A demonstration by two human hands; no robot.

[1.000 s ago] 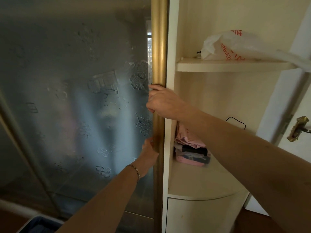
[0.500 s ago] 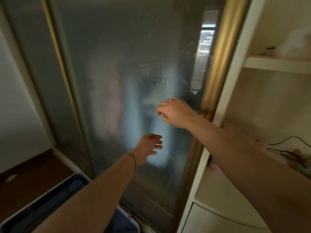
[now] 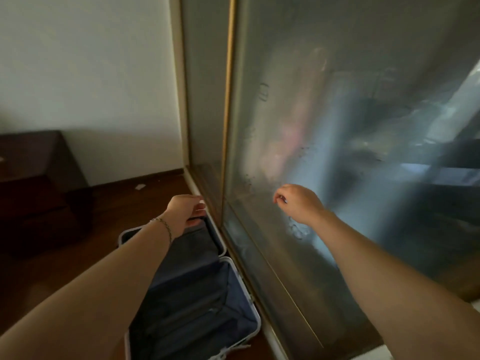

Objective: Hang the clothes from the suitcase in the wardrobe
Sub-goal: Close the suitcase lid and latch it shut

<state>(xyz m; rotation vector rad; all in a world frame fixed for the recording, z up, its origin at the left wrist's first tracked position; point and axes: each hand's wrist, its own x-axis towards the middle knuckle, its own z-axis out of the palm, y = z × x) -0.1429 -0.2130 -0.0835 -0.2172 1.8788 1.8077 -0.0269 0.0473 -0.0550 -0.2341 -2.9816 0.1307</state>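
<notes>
The wardrobe's frosted sliding door [image 3: 337, 113] fills the right side, with a gold stile [image 3: 228, 113] at its left edge. Behind the glass shows a blurred pink shape [image 3: 293, 141]. The suitcase [image 3: 250, 300] lies open on the floor against the wardrobe; it has a pale rim and blue-grey lining, with dark fabric inside. My left hand [image 3: 185, 211] hovers above the suitcase's far end, just left of the stile, fingers relaxed and holding nothing. My right hand [image 3: 298, 203] is in front of the lower glass, fingers loosely curled, also holding nothing.
A dark wooden cabinet [image 3: 31, 165] stands at the left against the white wall. The dark wooden floor [image 3: 117, 211] runs between it and the suitcase. A small scrap of paper [image 3: 139, 187] lies near the skirting.
Both hands left the gold frame at the door's right edge and moved left across the glass. The view swung left and down, bringing the open suitcase into sight.
</notes>
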